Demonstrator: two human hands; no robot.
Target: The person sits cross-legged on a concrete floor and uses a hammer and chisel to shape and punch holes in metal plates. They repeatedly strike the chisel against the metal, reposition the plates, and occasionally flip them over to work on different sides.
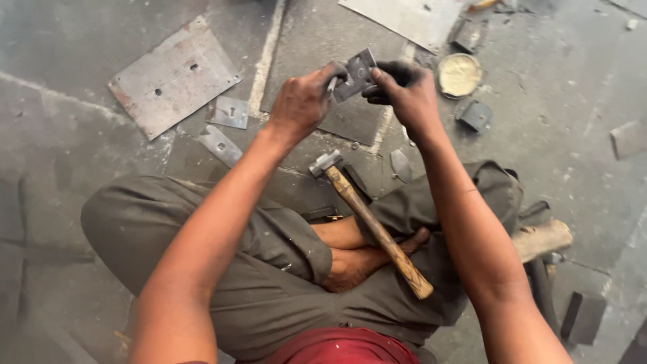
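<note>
One head view only, looking steeply down from close above onto crossed legs (pixel 269 269) and grey floor (pixel 573 101), facing forward past the knees.

Both my arms reach forward, raised over crossed legs. My left grip (pixel 303 101) is curled closed, knuckles up; my right grip (pixel 404 91) pinches closed opposite, fingertips nearly meeting.

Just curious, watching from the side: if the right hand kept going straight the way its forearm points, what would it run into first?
Probably the small grey metal bracket that the right hand already grips with the left hand; past it lies grey floor, though depth is unclear.
</note>
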